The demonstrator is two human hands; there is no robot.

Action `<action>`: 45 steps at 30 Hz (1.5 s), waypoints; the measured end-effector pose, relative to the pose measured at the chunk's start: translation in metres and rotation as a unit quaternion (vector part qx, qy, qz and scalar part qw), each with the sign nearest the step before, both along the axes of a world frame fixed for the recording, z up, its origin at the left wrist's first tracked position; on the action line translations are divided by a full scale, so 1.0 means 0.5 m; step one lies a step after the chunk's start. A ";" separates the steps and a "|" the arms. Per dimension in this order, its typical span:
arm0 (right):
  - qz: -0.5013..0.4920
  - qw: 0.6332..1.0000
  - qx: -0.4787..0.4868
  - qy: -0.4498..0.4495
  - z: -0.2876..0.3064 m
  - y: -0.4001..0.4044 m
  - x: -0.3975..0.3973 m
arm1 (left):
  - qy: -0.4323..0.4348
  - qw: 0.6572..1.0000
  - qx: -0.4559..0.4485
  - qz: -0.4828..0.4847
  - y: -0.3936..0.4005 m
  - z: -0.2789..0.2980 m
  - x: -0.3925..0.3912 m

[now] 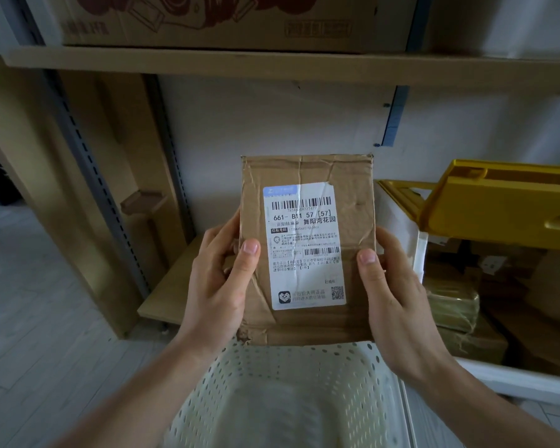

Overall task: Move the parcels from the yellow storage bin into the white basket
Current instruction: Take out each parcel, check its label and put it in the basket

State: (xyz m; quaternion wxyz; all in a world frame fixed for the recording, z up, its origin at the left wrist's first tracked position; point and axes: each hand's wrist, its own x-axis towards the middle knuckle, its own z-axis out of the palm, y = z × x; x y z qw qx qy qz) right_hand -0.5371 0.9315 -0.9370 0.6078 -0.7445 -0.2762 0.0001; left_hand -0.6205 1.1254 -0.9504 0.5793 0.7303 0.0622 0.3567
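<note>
A flat brown cardboard parcel [307,169] with a white shipping label is held upright in front of me, above the white perforated basket [272,392]. My left hand [220,282] grips its left edge, thumb on the front face. My right hand [395,292] grips the right edge the same way. To the right stands the storage bin, its yellow lid [505,202] raised, with several brown parcels [456,305] inside.
A wooden shelf unit with metal uprights [88,176] rises at the left and behind. A large cardboard box [233,21] sits on the upper shelf. A low shelf board [172,286] lies behind the basket. Pale floor planks [29,318] spread to the left.
</note>
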 end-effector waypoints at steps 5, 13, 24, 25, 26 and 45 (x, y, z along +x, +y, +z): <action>0.031 0.999 -0.012 0.021 -0.010 0.007 0.000 | 0.007 0.999 -0.031 -0.020 0.003 -0.022 -0.004; 0.015 1.000 -0.016 -0.009 -0.018 0.022 0.000 | 0.033 0.988 -0.077 -0.131 -0.002 0.005 -0.008; 0.091 0.976 -0.145 0.137 -0.050 0.016 0.012 | 0.142 0.981 -0.047 -0.123 0.079 -0.018 -0.026; 0.099 0.965 -0.183 0.160 -0.054 0.017 0.013 | 0.163 0.979 -0.030 -0.119 0.089 -0.021 -0.028; 0.099 0.957 -0.225 0.154 -0.064 0.017 0.017 | 0.183 0.976 -0.019 -0.118 0.097 -0.025 -0.030; 0.193 0.880 -0.313 0.299 -0.207 0.118 0.037 | 0.581 0.791 0.190 -0.038 0.072 -0.202 -0.019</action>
